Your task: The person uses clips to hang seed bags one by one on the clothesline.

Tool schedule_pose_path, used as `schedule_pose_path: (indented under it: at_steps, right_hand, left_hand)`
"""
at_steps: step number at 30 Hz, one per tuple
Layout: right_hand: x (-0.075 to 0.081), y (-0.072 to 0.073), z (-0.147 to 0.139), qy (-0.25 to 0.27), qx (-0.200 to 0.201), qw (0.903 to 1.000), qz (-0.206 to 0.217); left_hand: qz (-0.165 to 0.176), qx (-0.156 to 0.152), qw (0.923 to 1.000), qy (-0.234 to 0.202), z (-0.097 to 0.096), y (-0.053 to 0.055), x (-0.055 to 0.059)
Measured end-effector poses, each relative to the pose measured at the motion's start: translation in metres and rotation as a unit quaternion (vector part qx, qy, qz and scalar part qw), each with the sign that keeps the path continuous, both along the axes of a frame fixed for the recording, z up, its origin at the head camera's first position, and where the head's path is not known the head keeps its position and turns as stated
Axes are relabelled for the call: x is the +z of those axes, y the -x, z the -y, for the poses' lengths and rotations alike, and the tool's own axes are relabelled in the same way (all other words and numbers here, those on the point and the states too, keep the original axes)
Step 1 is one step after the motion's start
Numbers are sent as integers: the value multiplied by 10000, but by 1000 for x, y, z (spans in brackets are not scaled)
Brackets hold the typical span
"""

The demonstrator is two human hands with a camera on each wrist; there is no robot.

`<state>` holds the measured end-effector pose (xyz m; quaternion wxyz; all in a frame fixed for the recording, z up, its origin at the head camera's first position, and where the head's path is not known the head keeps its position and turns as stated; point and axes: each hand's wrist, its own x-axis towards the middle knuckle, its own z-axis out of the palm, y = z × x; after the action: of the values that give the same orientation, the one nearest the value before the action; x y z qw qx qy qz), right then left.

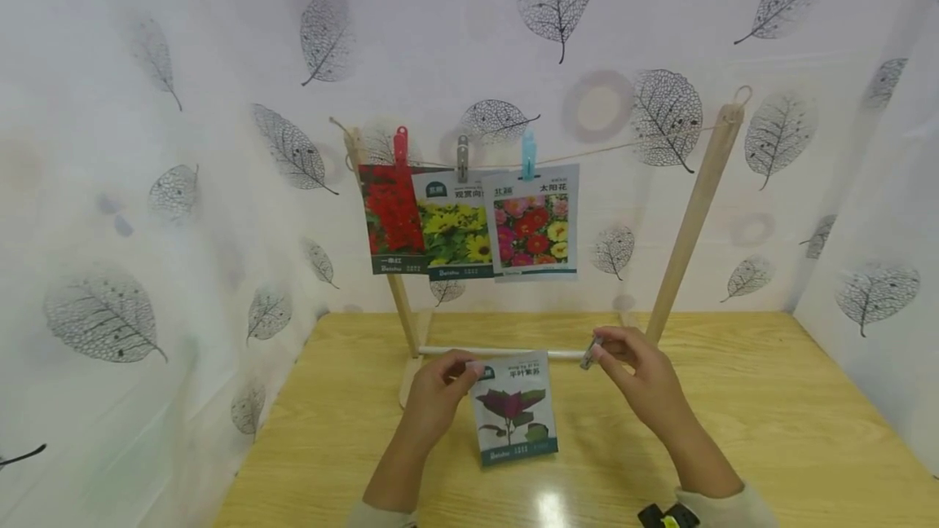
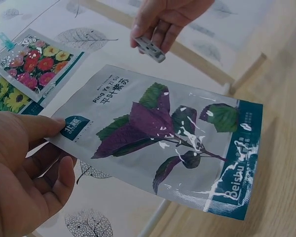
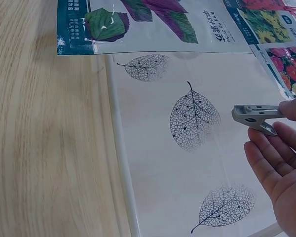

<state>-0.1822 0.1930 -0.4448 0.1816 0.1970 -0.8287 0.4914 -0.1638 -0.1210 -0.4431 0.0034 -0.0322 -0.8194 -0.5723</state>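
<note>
My left hand (image 1: pixel 440 389) pinches a seed packet (image 1: pixel 513 410) by its upper left corner, thumb on the front. Purple and green leaves are printed on the packet, with a teal band (image 2: pixel 239 168) along its bottom. To the right, my right hand (image 1: pixel 641 369) holds a grey clothespin (image 3: pixel 256 116) between thumb and fingers, apart from the packet. Behind and above both hands, three packets hang in a row from a string: one with red flowers (image 1: pixel 392 218), one with yellow flowers (image 1: pixel 455 235) and one with mixed flowers (image 1: pixel 531 226).
The string (image 1: pixel 623 147) runs between two wooden posts, left (image 1: pixel 399 308) and right (image 1: pixel 693 226), joined low down by a white rod (image 1: pixel 568 354). Red (image 1: pixel 400 145), grey (image 1: pixel 462 157) and blue (image 1: pixel 529 157) clothespins grip the hanging packets. A leaf-patterned cloth surrounds the wooden table (image 1: pixel 308 446).
</note>
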Motion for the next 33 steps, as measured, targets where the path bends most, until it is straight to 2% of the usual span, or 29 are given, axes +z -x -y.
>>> schedule_pose_path:
  at_steps: [11, 21, 27, 33]
  right_hand:
    - [12, -1, -3, -223, -192, 9996, 5]
    - [22, 0, -6, -435, -219, 9987, -154]
    - [30, 0, -9, -514, -249, 9978, -340]
    - [39, 1, -9, -628, -258, 9958, -618]
  left_hand:
    - [-164, 48, 9998, -140, -6, 1, 11]
    - [-211, 67, 9995, -231, -10, 4, 14]
    - [-301, 33, 9983, -503, -15, 6, 15]
    - [-350, -6, 9982, -495, -20, 6, 20]
